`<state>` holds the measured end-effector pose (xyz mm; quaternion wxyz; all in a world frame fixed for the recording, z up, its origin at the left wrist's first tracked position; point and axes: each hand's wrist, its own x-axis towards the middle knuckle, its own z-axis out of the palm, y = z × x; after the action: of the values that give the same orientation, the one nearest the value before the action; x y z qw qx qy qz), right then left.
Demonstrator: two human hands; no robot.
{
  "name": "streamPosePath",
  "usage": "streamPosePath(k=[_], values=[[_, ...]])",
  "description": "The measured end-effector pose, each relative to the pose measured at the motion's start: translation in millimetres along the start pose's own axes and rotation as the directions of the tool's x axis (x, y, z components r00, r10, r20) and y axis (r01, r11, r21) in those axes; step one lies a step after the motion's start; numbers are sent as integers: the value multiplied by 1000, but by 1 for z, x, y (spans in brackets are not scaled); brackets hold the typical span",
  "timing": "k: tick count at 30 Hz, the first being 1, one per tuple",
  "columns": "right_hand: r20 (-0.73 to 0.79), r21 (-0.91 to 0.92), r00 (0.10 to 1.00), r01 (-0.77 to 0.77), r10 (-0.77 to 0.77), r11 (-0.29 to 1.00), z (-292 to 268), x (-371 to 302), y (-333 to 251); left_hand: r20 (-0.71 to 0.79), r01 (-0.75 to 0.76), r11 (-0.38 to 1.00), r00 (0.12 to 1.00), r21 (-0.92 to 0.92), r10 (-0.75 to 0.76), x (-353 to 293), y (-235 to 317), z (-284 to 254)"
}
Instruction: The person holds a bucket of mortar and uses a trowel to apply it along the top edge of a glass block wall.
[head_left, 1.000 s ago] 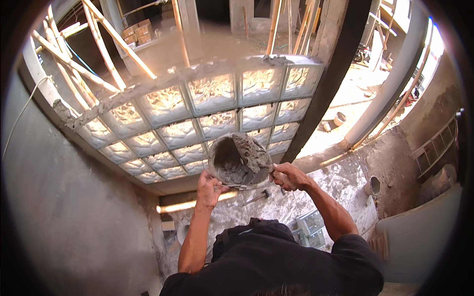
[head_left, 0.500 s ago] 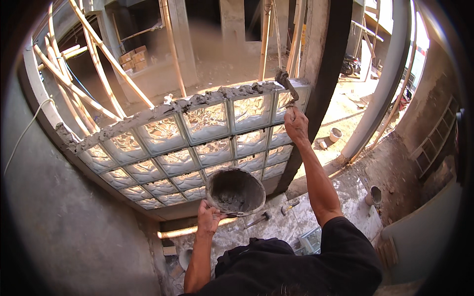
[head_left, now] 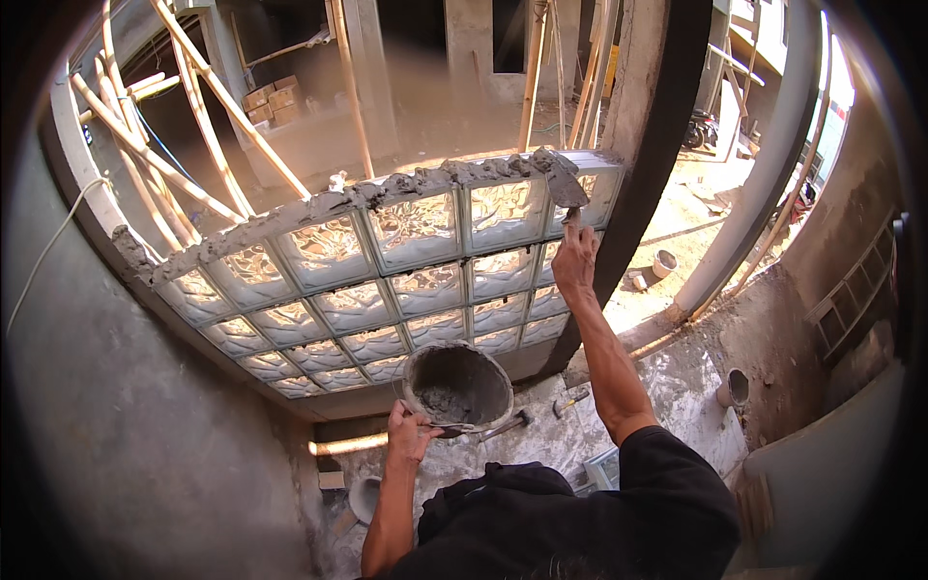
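Observation:
With my right hand [head_left: 577,253] I grip the handle of a trowel [head_left: 564,187], its grey blade lying at the top edge of a glass block wall [head_left: 416,227] near the right end. A rough strip of wet mortar [head_left: 411,184] runs along that top edge, and some clings to the trowel's tip. My left hand [head_left: 410,432] is closed on the rim of a dark bucket [head_left: 458,387], tilted so its inside shows, with grey mortar [head_left: 445,404] at the bottom. The bucket hangs in front of the lower glass blocks.
Bamboo poles [head_left: 208,72] lean beyond the wall at left. A dark post [head_left: 646,145] bounds the blocks at right. On the floor lie a hammer [head_left: 507,425], a glass block [head_left: 604,468] and a bucket [head_left: 735,388]. A ladder [head_left: 855,280] leans against the right wall.
The trowel has turned so its blade now shows flat against the top edge, leaving mortar there. My right hand has dropped slightly; the bucket has shifted a little down.

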<state>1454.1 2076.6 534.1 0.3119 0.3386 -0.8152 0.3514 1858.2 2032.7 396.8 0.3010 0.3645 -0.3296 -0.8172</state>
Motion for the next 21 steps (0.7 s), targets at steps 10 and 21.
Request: streamPosePath(k=[10, 21], values=[[201, 99, 980, -29, 8, 995, -74, -13, -32, 82, 29, 1000, 996, 9, -30, 7, -2, 2], [310, -71, 940, -128, 144, 989, -68, -6, -81, 54, 60, 998, 997, 32, -62, -4, -3, -1]])
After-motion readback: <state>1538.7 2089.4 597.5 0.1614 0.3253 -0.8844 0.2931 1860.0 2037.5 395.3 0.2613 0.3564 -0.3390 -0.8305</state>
